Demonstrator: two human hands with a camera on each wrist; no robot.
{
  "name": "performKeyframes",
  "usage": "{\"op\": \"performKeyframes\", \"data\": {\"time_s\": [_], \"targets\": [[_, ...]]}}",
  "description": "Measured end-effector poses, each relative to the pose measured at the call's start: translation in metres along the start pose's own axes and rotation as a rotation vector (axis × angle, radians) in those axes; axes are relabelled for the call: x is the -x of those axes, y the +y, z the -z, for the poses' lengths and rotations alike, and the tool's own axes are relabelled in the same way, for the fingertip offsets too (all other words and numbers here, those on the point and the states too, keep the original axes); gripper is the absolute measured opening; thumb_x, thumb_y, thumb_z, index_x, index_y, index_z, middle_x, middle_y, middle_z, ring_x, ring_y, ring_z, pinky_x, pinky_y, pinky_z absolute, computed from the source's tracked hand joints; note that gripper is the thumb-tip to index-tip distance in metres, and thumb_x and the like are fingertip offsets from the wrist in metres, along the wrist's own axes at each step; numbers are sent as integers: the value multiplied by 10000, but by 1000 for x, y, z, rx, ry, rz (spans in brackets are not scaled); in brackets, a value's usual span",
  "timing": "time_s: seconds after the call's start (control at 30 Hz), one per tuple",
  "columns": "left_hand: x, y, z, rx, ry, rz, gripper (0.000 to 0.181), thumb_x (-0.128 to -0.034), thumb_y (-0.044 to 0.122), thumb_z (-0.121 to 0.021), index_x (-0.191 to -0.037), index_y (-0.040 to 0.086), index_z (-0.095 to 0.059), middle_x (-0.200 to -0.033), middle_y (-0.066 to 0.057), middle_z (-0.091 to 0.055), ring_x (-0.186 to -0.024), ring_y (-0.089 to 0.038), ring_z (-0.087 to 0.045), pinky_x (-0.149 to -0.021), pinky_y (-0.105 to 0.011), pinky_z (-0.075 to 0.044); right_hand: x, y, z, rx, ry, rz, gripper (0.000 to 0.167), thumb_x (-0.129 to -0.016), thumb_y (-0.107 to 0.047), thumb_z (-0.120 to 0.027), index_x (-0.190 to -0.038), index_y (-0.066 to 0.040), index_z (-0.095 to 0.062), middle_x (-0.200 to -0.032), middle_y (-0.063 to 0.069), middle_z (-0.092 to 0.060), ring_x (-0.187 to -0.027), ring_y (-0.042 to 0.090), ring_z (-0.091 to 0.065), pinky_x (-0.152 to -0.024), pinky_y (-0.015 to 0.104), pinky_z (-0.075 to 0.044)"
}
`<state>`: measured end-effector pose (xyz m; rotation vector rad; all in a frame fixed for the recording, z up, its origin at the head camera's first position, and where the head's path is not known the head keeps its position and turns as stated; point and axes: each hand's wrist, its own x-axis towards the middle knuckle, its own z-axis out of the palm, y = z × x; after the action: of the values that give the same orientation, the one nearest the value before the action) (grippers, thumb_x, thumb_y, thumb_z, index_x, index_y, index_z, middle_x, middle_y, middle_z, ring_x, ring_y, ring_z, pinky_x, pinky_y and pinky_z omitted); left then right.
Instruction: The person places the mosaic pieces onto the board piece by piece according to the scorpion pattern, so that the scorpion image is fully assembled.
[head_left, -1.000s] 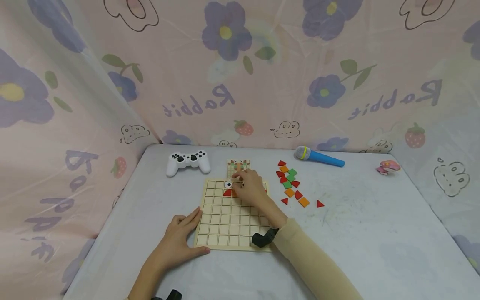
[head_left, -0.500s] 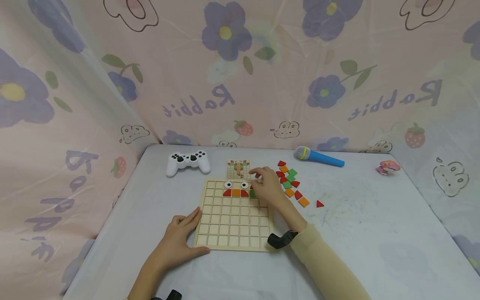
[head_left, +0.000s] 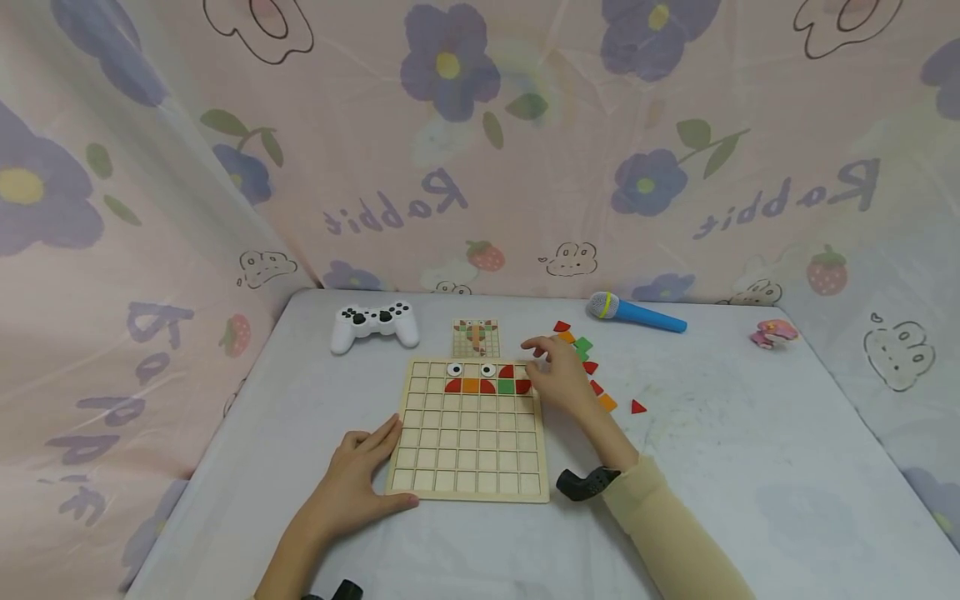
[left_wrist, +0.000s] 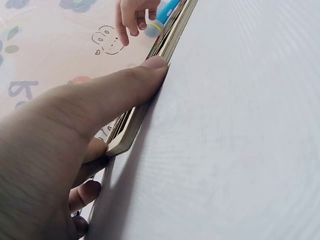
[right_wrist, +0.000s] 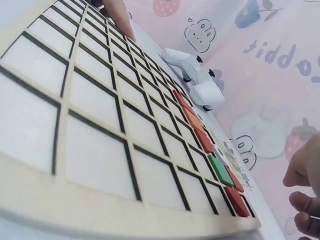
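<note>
A wooden grid board (head_left: 465,442) lies on the white table. My left hand (head_left: 360,479) touches its near-left corner, thumb (left_wrist: 120,92) along the near edge and fingers extended by the left side. Two eye tiles (head_left: 454,369) sit in its far row. Red quarter-round tiles, an orange square (head_left: 470,386) and a green square (head_left: 506,387) fill cells around them. My right hand (head_left: 562,379) hovers past the board's far-right edge, near the loose tiles, fingers loosely bent. In the right wrist view nothing shows between its thumb and fingers.
A small pattern card (head_left: 465,340) lies behind the board. Loose tiles, among them an orange square (head_left: 607,403) and a red triangle (head_left: 638,407), lie to the right. A white game controller (head_left: 375,325), blue microphone (head_left: 637,312) and pink toy (head_left: 772,333) stand farther back.
My right hand has moved right, from above the eye tiles to beyond the board's right side, uncovering the coloured tiles in the far rows. My left hand has stayed put.
</note>
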<state>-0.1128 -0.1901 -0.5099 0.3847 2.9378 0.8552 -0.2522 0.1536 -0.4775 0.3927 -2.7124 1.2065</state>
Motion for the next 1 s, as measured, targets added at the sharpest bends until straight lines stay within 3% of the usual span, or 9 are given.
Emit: {"op": "performKeyframes", "data": {"time_s": [0.33,0.53,0.73,1.0], "targets": [[1,1,1,-6,1,0,1115,-729,665,-886,-1616,146,-453,-1717,66,-344,-1302,-242,-426,-1032,-536,-447,7,8,14,35,57,-3,344,-902,-61,-643,-1232,-15,-731,-1084,215,-685,-879,316,-557,-775,401,-434],[1,1,1,4,-2,1,1114,-726,664,-889,-1615,153,-455,-1719,79,-337,-1316,-249,-422,-1039,-542,-445,10,19,23,31,54,-44,342,-938,-63,-644,-1268,-17,-719,-1148,216,-675,-1036,360,-592,-896,476,-484],[1,1,2,1,2,-5,1109,-726,655,-893,-1611,142,-462,-1717,68,-345,-1306,-248,-427,-1034,-539,-446,13,26,37,40,68,-69,338,-961,-86,-655,-1287,-25,-721,-1088,191,-655,-939,331,-579,-793,406,-481],[0,3,3,-1,-3,0,1108,-730,652,-892,-1610,135,-460,-1719,61,-343,-1303,-253,-427,-1030,-540,-448,19,35,54,75,74,-133,360,-982,-95,-628,-1329,-30,-694,-1117,184,-639,-998,342,-548,-803,403,-464]]}}
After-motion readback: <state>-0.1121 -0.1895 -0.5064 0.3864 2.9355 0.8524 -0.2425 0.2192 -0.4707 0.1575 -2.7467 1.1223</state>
